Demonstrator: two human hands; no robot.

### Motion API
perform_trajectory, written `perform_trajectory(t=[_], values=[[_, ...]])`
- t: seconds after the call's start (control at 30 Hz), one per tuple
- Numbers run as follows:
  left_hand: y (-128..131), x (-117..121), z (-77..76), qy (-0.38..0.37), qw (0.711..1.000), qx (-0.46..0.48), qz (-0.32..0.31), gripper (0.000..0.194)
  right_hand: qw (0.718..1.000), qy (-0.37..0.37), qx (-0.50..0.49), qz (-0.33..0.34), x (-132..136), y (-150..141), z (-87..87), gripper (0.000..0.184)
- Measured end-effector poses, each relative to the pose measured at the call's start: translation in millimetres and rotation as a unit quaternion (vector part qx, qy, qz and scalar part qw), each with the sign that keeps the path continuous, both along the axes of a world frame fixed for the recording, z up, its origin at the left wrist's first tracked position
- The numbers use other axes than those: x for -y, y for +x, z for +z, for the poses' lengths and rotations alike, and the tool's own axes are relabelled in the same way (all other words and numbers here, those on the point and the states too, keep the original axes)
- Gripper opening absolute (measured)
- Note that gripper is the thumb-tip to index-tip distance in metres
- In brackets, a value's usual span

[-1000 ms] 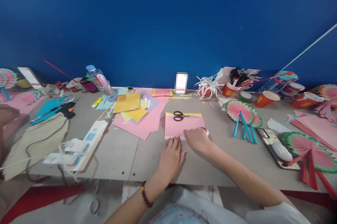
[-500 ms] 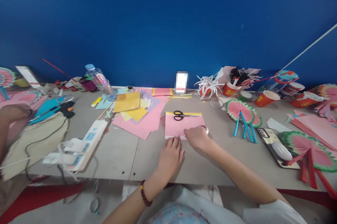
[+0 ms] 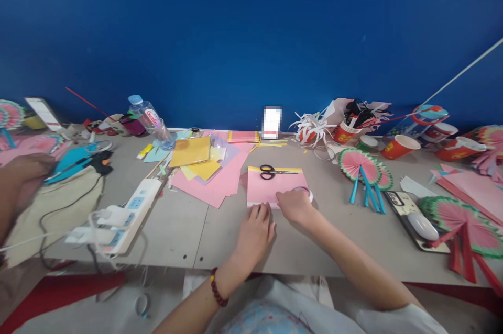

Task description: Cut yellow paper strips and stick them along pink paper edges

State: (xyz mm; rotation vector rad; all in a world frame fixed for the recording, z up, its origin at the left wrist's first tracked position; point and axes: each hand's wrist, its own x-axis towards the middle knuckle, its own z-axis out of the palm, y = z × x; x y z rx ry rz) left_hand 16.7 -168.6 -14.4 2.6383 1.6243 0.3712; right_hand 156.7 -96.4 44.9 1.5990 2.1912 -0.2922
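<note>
A pink sheet of paper [image 3: 262, 190] lies on the table in front of me, with a yellow strip along its far edge and a whitish strip of tape along its near edge. Black-handled scissors [image 3: 271, 171] rest across its far part. My left hand [image 3: 257, 224] presses the near edge, fingers stretched out. Closed beside it, my right hand [image 3: 294, 205] grips a roll of tape [image 3: 310, 196]; only part of the ring shows past the knuckles, and the fingertips touch the paper near its lower edge.
Left are a power strip [image 3: 135, 213], a plastic bottle [image 3: 149, 119] and coloured papers [image 3: 190, 152]. Pleated paper fans [image 3: 359, 166], a phone [image 3: 403, 213] with a mouse [image 3: 422, 225] on it, and paper cups [image 3: 400, 146] are right. A co-worker's hand [image 3: 29, 164] is far left.
Both my hands keep nearly the same place on the paper. At the far left, the co-worker's hand has come further into view over the table.
</note>
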Motion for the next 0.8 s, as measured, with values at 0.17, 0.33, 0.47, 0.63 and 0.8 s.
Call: perform_trajectory(t=[0.17,0.33,0.47,0.63,0.8], values=[[2,-1,-0.1,0.021,1.000,-0.003,0.002,0.046,1.000,-0.008,0.000,-0.006,-1,-1,2.4,0.028],[5,-1,5.8,0.026,1.000,-0.003,0.000,0.046,1.000,-0.017,0.004,-0.009,-3,-3,8.4,0.028],[6,0,5.5,0.025,1.000,-0.006,0.005,0.046,1.000,-0.019,0.005,-0.017,-3,-4,12.1,0.029],[10,2,-6.3,0.060,0.998,-0.012,0.024,0.049,1.000,-0.016,-0.001,-0.021,-2,1,9.4,0.030],[20,0,-11.0,0.082,0.996,-0.030,0.012,0.044,0.999,-0.010,-0.030,0.007,4,12,9.5,0.031]])
